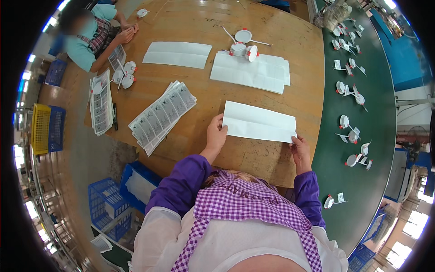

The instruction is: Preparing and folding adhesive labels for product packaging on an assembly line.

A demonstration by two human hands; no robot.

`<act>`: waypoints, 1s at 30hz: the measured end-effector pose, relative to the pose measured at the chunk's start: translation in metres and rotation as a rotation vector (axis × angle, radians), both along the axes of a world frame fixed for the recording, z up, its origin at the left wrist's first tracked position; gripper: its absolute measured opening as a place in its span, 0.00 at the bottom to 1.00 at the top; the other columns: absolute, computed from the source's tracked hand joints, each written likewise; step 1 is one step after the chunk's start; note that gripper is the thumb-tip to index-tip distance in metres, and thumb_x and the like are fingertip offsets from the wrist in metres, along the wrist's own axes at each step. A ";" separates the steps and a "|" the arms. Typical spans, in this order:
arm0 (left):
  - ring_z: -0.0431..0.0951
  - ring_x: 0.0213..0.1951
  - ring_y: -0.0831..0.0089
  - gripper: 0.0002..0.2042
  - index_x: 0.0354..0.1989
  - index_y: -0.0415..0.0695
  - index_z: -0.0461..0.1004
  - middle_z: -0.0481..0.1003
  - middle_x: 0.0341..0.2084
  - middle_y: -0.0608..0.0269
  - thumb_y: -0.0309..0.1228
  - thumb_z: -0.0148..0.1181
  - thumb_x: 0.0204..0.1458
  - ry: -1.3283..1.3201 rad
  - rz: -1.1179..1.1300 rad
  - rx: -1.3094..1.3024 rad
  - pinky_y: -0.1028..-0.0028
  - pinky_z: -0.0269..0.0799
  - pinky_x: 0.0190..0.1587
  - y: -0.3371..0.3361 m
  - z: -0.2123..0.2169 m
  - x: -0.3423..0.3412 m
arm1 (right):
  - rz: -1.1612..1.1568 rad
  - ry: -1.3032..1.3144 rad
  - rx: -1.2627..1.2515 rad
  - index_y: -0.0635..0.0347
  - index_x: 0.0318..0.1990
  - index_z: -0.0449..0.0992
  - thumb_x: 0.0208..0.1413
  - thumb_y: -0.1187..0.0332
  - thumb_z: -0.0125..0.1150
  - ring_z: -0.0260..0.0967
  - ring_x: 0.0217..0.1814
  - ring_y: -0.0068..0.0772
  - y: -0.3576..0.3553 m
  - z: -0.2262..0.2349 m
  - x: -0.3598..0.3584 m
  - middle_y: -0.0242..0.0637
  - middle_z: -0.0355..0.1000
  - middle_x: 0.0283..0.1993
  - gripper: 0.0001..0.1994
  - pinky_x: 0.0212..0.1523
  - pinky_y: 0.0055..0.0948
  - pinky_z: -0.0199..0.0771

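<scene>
Workshop: bright windows are shining around the rim of the view, and a yellow crate (41, 129) is standing on the left beside blue crates (106, 201).
Worktable (308, 54): its scuffed brown top is filling the middle, its right edge running alongside a green belt (335, 149).
Belt load: round white fittings (344, 121) with red clips are lying there in scattered groups.
White sheet (260, 120): it is spreading between the two hands at the near side of the table, a long crease running across it; whether it is touching the tabletop, I cannot tell.
Left hand (217, 132): it is closing on the sheet's left edge, thumb on top, fingers mostly hidden.
Right hand (301, 150): it is pinching the lower right corner, the other fingers curling below.
Wearer: purple sleeves (179, 179) are covering the forearms, above a purple checked apron (240, 199).
Far side: a white stack (249, 75) is bearing more fittings, and another creased sheet (176, 54) is lying to its left.
Left side: a fanned printed pile (163, 118) is lying near the left hand; farther left, a black pen (115, 117) is resting beside printed strips (101, 111).
Co-worker (93, 34): this person is sitting at the upper left, bringing both hands together.
</scene>
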State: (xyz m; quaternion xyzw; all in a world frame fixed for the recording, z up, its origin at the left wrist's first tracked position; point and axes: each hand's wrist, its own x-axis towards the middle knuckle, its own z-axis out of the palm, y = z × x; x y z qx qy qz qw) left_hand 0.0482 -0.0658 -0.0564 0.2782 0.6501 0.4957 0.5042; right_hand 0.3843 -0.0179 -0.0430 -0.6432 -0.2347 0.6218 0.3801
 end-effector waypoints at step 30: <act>0.72 0.40 0.59 0.14 0.40 0.41 0.75 0.74 0.34 0.54 0.31 0.64 0.44 1.044 0.813 -0.110 0.63 0.65 0.47 -0.124 -0.010 -0.271 | 0.970 -0.446 0.729 0.62 0.49 0.71 0.49 0.66 0.63 0.72 0.33 0.34 0.099 0.005 -0.366 0.44 0.71 0.41 0.20 0.36 0.31 0.71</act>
